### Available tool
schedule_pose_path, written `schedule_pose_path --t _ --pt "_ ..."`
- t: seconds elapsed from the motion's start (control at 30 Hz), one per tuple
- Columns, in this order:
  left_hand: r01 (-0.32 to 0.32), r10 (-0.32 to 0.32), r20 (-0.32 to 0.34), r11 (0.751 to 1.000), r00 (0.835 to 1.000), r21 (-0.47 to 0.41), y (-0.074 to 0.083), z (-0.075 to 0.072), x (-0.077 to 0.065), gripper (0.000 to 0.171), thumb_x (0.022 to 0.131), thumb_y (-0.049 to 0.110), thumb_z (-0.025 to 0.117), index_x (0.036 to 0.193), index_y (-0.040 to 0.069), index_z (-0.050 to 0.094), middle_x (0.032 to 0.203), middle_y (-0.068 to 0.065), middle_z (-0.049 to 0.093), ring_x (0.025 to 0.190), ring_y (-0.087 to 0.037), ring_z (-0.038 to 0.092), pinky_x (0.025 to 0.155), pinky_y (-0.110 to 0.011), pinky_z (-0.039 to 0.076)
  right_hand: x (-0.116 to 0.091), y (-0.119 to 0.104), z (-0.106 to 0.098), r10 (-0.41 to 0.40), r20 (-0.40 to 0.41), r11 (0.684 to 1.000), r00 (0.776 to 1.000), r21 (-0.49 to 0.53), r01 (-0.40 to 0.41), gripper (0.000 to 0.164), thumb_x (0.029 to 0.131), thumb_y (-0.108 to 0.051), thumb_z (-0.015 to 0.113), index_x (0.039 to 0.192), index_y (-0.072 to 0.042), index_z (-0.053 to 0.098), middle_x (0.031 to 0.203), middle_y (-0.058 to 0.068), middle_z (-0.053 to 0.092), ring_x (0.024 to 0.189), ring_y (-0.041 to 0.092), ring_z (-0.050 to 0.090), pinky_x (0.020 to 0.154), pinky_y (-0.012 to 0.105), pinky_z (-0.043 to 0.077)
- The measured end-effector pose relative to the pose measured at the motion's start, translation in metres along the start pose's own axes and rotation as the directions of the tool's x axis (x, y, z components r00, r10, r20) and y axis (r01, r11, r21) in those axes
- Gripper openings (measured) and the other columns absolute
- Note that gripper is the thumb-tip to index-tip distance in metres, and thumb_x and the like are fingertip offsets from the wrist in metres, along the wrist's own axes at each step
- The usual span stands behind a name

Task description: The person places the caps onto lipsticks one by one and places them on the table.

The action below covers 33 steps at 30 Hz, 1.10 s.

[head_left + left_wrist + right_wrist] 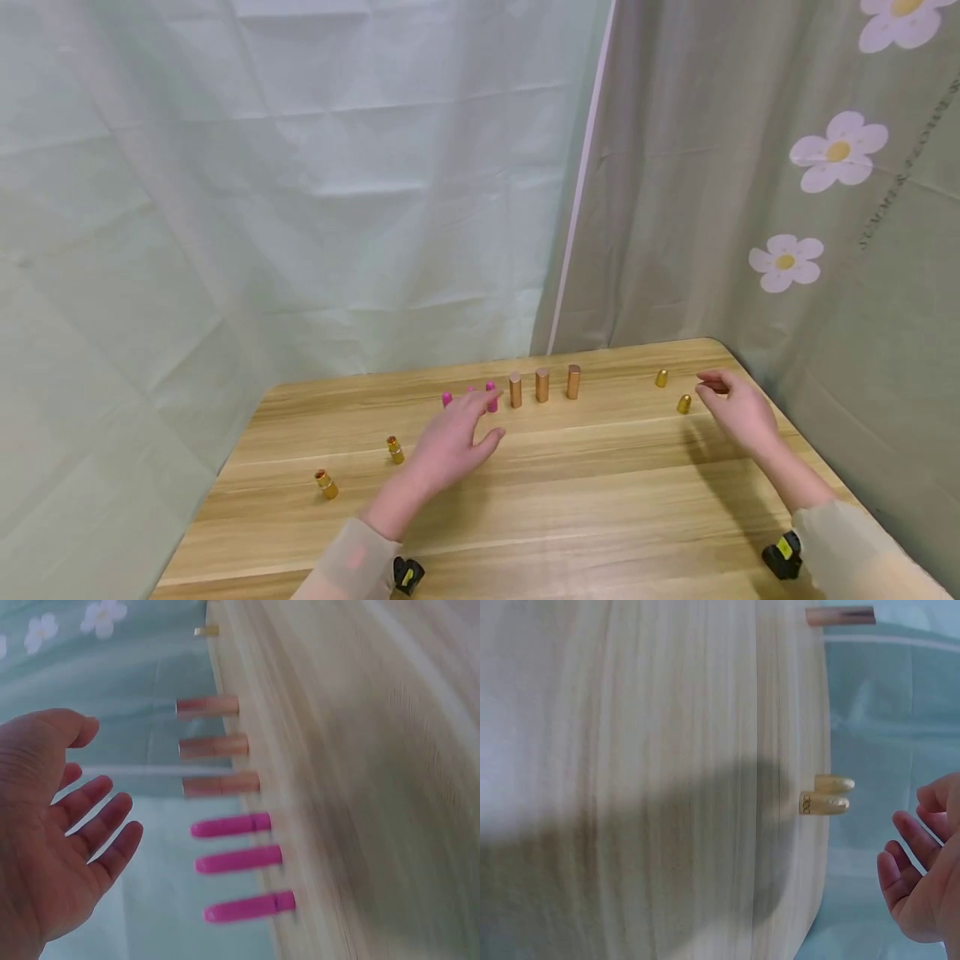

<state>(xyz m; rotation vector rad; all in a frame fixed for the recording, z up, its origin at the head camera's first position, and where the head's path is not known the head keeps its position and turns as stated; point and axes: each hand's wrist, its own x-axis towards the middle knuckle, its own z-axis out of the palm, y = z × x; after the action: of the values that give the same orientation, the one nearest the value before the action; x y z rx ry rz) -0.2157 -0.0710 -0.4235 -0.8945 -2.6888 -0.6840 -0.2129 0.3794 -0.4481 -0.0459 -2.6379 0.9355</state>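
My left hand [450,442] is held over the table, fingers relaxed and thumb apart, with nothing in its grasp. In the head view it partly covers three upright pink lipstick-like tubes [492,400]; the left wrist view shows all of the pink tubes [238,860] standing in a row. Beside them stand three copper-coloured tubes [542,386]. At the right, my right hand [738,410] hovers with loosely bent fingers and holds nothing. Two small gold round-topped tubes [684,405] stand just left of it, apart from the fingers.
Two gold tubes with reddish tops [395,450] stand on the left part of the wooden table [570,500]. A pale curtain [375,208] hangs behind the back edge, and a grey flowered curtain [675,208] hangs at the right.
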Motion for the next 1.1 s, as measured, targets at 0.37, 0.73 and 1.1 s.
schedule_pose_path --t 0.37,0.73,1.1 --pt "-0.2 0.182 0.151 0.973 0.972 0.114 0.041 0.033 -0.002 0.057 0.099 0.035 0.068 0.149 0.014 0.051 0.138 -0.002 0.06 0.126 -0.021 0.057 0.106 -0.041 0.046 0.017 0.02 0.018 0.038 0.144 0.992 0.989 -0.122 -0.02 0.045 0.099 -0.025 0.064 0.131 0.007 0.06 0.12 0.029 0.066 0.112 0.05 0.058 0.087 0.06 0.046" --pt "-0.263 0.229 0.229 0.956 0.946 0.131 0.068 0.075 -0.012 0.052 0.099 0.04 0.065 0.145 0.018 0.056 0.138 0.002 0.06 0.125 -0.016 0.058 0.105 -0.035 0.047 0.017 0.032 0.032 0.075 0.181 0.987 0.981 -0.154 -0.047 0.042 0.094 -0.025 0.07 0.121 0.007 0.064 0.112 0.026 0.068 0.103 0.047 0.061 0.084 0.058 0.046" --pt "-0.222 0.188 0.279 0.971 0.942 0.094 0.078 0.091 -0.019 0.052 0.1 0.042 0.064 0.147 0.023 0.054 0.141 0.006 0.058 0.126 -0.013 0.055 0.103 -0.035 0.048 0.018 0.032 0.038 0.097 0.168 0.986 0.981 -0.151 -0.072 0.034 0.094 -0.022 0.069 0.115 0.005 0.066 0.106 0.023 0.069 0.096 0.041 0.062 0.08 0.054 0.047"
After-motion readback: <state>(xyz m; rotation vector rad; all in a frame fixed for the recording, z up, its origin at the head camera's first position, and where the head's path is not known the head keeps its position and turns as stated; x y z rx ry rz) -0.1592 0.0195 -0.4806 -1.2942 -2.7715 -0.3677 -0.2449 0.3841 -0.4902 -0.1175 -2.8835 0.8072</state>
